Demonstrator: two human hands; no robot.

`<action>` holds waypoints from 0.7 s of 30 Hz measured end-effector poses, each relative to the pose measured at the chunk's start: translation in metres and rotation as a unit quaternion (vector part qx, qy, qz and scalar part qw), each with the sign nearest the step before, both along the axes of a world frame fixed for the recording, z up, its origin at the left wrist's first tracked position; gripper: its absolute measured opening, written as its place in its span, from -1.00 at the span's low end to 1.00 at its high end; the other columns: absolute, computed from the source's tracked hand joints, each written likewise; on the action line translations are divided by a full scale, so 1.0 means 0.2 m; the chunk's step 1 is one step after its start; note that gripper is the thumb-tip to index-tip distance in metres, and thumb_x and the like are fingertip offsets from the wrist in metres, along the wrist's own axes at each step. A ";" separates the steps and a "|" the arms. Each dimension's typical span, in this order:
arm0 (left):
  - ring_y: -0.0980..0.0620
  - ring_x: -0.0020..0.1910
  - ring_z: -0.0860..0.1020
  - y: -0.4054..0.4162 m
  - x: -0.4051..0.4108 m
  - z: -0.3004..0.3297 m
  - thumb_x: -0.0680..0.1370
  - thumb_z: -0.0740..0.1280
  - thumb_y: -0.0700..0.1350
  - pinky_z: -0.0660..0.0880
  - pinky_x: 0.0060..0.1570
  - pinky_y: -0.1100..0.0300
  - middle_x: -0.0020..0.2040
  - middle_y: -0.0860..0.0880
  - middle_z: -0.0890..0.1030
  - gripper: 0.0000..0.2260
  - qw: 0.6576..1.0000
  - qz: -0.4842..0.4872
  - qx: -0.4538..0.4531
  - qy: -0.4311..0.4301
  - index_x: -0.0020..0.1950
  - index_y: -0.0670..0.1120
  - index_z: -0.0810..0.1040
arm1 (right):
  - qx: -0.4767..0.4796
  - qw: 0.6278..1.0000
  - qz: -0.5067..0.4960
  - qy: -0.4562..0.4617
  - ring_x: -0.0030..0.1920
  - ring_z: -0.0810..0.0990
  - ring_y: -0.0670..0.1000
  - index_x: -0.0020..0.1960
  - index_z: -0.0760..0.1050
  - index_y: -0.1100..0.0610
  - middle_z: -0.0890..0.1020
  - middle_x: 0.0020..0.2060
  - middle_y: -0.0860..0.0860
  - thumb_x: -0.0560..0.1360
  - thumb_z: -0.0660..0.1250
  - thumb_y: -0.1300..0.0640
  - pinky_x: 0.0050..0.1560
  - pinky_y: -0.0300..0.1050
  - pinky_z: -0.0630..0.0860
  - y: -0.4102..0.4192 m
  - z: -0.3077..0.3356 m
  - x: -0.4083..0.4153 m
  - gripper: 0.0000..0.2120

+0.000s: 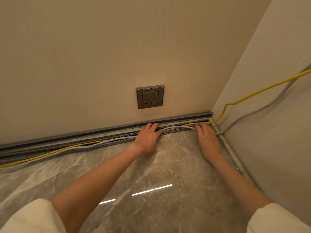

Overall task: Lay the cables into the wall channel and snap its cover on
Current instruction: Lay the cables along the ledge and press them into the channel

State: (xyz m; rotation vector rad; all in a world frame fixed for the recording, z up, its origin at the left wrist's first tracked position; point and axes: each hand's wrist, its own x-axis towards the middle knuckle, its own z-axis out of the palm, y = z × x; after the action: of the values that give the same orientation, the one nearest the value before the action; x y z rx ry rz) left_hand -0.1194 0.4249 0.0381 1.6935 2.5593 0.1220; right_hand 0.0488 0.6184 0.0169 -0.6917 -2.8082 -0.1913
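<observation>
A grey slotted wall channel [117, 137] runs along the foot of the wall, open, with its toothed edge facing the floor. A yellow cable [249, 96] and a white-grey cable [178, 127] lie along it and bulge out between my hands. My left hand [148, 137] rests at the channel with its fingers curled over the cables. My right hand [207, 140] lies near the corner, fingertips pressing on the cables at the channel. To the left both cables sag out of the channel onto the floor. I see no separate cover.
A grey wall socket [150, 96] sits above the channel. The marble floor [151, 174] is glossy. On the right a side wall [269, 132] forms a corner, where the yellow cable and a grey cable [262, 109] climb away to the right.
</observation>
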 end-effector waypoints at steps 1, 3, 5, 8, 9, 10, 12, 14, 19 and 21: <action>-0.14 0.31 0.28 0.00 0.00 0.00 0.53 0.23 -0.04 0.32 0.31 -0.04 0.37 -0.12 0.32 -0.54 1.000 0.000 -0.002 -0.002 0.42 -0.07 0.30 | 0.006 1.000 -0.002 -0.010 0.14 0.55 0.30 0.23 0.45 0.34 0.54 0.14 0.32 0.19 0.45 0.53 0.13 0.17 0.52 0.04 0.01 0.00 -0.39; -0.14 0.32 0.28 0.00 0.00 0.00 0.53 0.24 -0.04 0.31 0.32 -0.05 0.37 -0.12 0.32 -0.54 1.000 0.002 -0.005 0.001 0.42 -0.08 0.29 | 0.027 0.999 0.013 -0.034 0.16 0.54 0.30 0.22 0.48 0.33 0.55 0.14 0.32 0.22 0.44 0.49 0.17 0.18 0.49 0.12 0.04 0.00 -0.42; -0.15 0.33 0.27 0.01 0.01 0.00 0.53 0.23 -0.04 0.30 0.32 -0.05 0.38 -0.12 0.31 -0.54 1.000 0.004 -0.006 0.002 0.42 -0.08 0.29 | 0.061 0.994 0.036 -0.079 0.11 0.56 0.26 0.20 0.52 0.29 0.59 0.10 0.27 0.27 0.47 0.40 0.17 0.10 0.48 0.18 0.06 0.00 -0.50; -0.14 0.34 0.26 0.01 0.01 -0.01 0.53 0.23 -0.04 0.30 0.32 -0.05 0.38 -0.12 0.31 -0.53 1.000 0.010 -0.004 0.005 0.42 -0.07 0.29 | 0.084 0.986 0.053 -0.134 0.06 0.58 0.21 0.23 0.52 0.22 0.62 0.06 0.20 0.32 0.47 0.34 0.12 0.03 0.49 0.20 0.10 0.00 -0.52; -0.14 0.34 0.26 0.01 0.01 -0.02 0.53 0.24 -0.05 0.30 0.32 -0.05 0.39 -0.12 0.31 -0.53 1.000 0.012 -0.002 0.005 0.43 -0.07 0.28 | 0.079 0.985 0.052 -0.146 0.06 0.57 0.21 0.26 0.50 0.22 0.60 0.06 0.19 0.35 0.44 0.34 0.10 0.02 0.49 0.20 0.11 0.00 -0.52; -0.14 0.35 0.25 0.01 0.01 -0.02 0.53 0.24 -0.05 0.30 0.32 -0.05 0.39 -0.12 0.30 -0.53 1.000 0.013 -0.001 0.005 0.43 -0.07 0.28 | 0.081 0.984 0.050 -0.152 0.04 0.57 0.21 0.26 0.49 0.22 0.60 0.03 0.18 0.36 0.42 0.35 0.06 0.02 0.49 0.20 0.12 -0.01 -0.53; -0.15 0.37 0.24 0.01 0.02 -0.03 0.52 0.25 -0.06 0.29 0.33 -0.04 0.40 -0.13 0.29 -0.51 1.000 0.016 -0.008 0.009 0.44 -0.07 0.26 | 0.098 0.983 0.044 -0.149 -0.10 0.59 0.19 0.15 0.56 0.22 0.61 -0.12 0.16 0.28 0.48 0.35 -0.09 -0.01 0.53 0.20 0.13 -0.02 -0.57; -0.14 0.37 0.24 0.01 0.02 -0.03 0.52 0.26 -0.06 0.29 0.33 -0.04 0.40 -0.12 0.28 -0.50 1.000 0.016 -0.013 0.015 0.44 -0.06 0.25 | 0.107 0.986 0.035 -0.120 -0.24 0.59 0.18 -0.02 0.63 0.22 0.60 -0.27 0.14 0.17 0.55 0.35 -0.22 -0.06 0.54 0.19 0.13 -0.04 -0.62; -0.14 0.35 0.26 0.01 0.02 -0.03 0.52 0.24 -0.06 0.29 0.32 -0.03 0.37 -0.12 0.31 -0.50 1.000 0.015 -0.016 0.021 0.45 -0.07 0.24 | 0.101 0.987 0.037 -0.120 -0.38 0.59 0.17 -0.31 0.58 0.24 0.58 -0.42 0.15 0.07 0.55 0.39 -0.34 -0.07 0.54 0.16 0.15 -0.07 -0.76; -0.14 0.35 0.26 0.00 0.02 -0.02 0.52 0.23 -0.06 0.29 0.31 -0.03 0.36 -0.12 0.32 -0.50 1.000 0.012 -0.015 0.025 0.45 -0.08 0.24 | 0.099 0.984 0.048 -0.141 -0.39 0.58 0.17 -0.35 0.56 0.26 0.58 -0.43 0.16 0.05 0.55 0.40 -0.34 -0.07 0.54 0.16 0.17 -0.09 -0.76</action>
State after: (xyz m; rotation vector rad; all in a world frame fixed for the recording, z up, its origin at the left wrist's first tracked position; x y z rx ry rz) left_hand -0.1149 0.4257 0.0333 1.6762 2.6040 0.0435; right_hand 0.0311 0.6512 0.0514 -0.5178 -3.0208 -0.5848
